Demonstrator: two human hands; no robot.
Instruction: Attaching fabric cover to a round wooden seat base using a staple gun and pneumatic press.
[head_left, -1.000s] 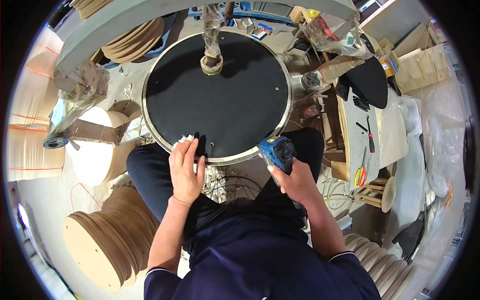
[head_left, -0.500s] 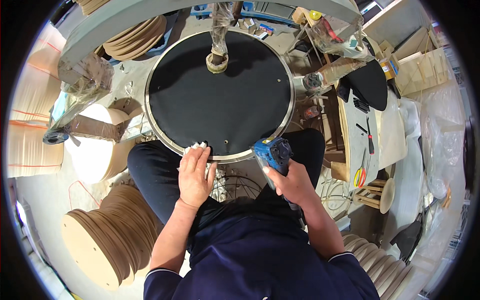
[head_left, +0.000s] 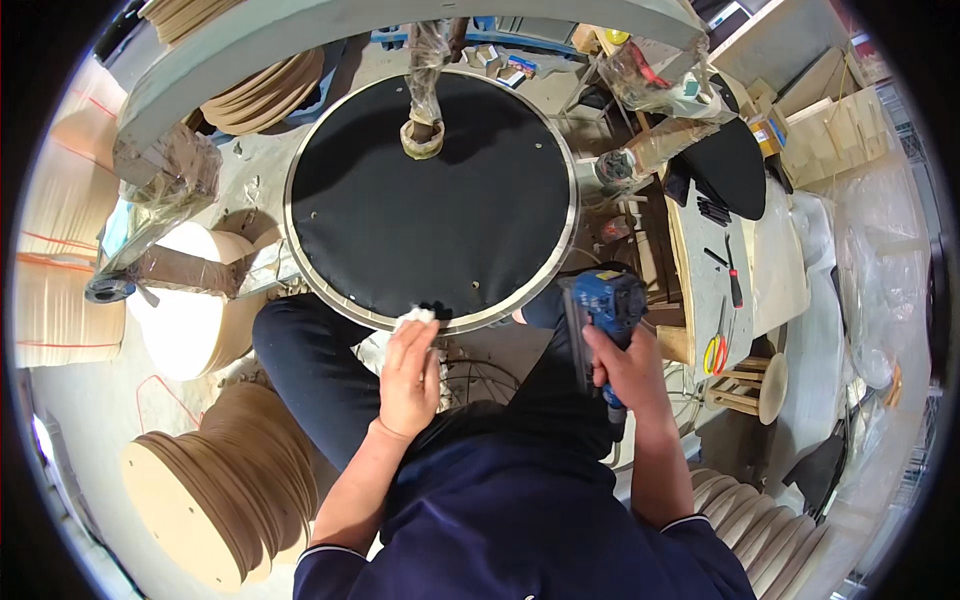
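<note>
A large round seat panel [head_left: 430,220] covered in black fabric lies before me, with a pale rim around it. My left hand [head_left: 408,385] rests its stretched fingers on the near edge of the panel. White wrapping covers its fingertips, beside a small dark shadow on the fabric. In my right hand [head_left: 632,372] is a blue staple gun [head_left: 608,295], gripped by its handle. The gun is held over my right thigh, to the right of the panel's rim and apart from it. A few small holes or fasteners dot the fabric.
A curved grey frame [head_left: 400,22] with plastic-wrapped arms spans above the panel. At right, a workbench [head_left: 740,270] holds scissors [head_left: 715,352], a screwdriver [head_left: 735,275] and black fabric pieces. Stacked wooden discs [head_left: 225,480] stand lower left. A small wooden spool [head_left: 770,388] stands beside the bench.
The panel has turned counterclockwise, its near hole shifting right. My right hand has drawn the staple gun away from the rim to the right. My left hand has moved slightly right along the edge.
</note>
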